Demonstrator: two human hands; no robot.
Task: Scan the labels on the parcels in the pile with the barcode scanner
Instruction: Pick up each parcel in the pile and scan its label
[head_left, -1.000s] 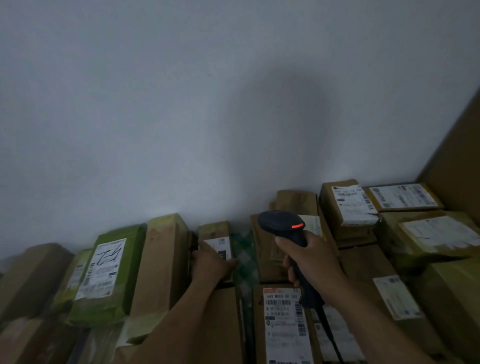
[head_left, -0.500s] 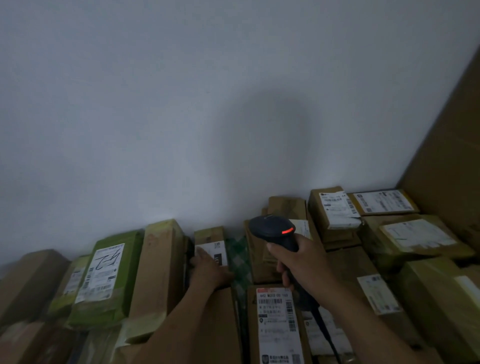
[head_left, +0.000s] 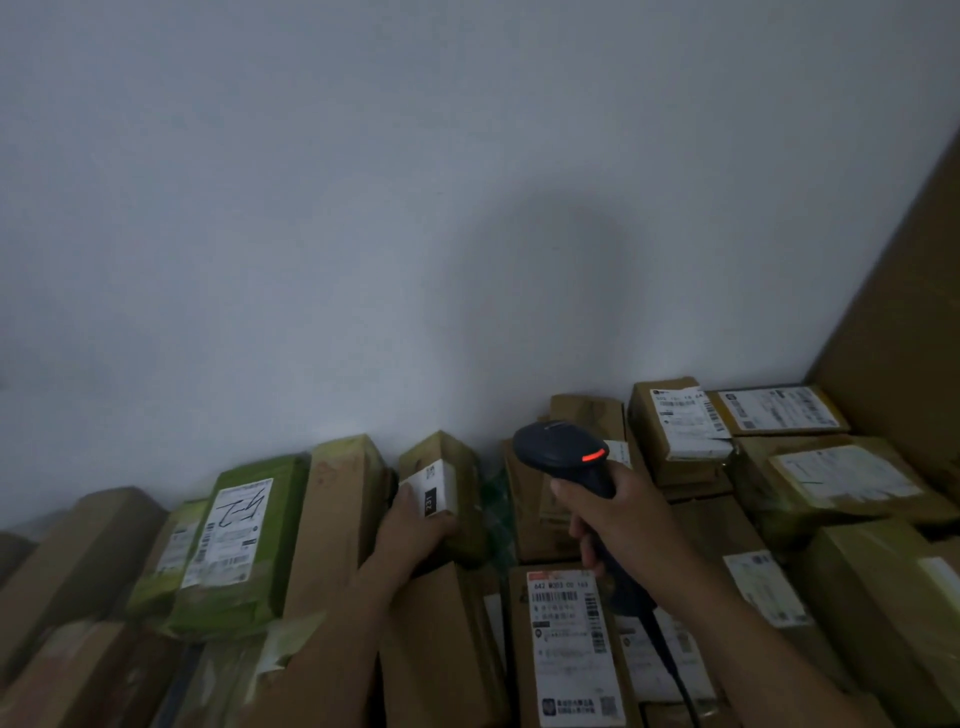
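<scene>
Right hand: fingers clamped round barcode scanner grip. Left hand: fingers curled on small parcel, 9 o'clock of scanner.

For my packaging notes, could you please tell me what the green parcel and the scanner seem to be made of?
The green parcel looks like soft plastic film, wrinkled and slightly shiny. The scanner seems matt dark moulded plastic: smooth, rounded head with a lit orange strip.

Dim, soft-focus view; a broad shadow darkens the wall, and edges bow outward.
</scene>
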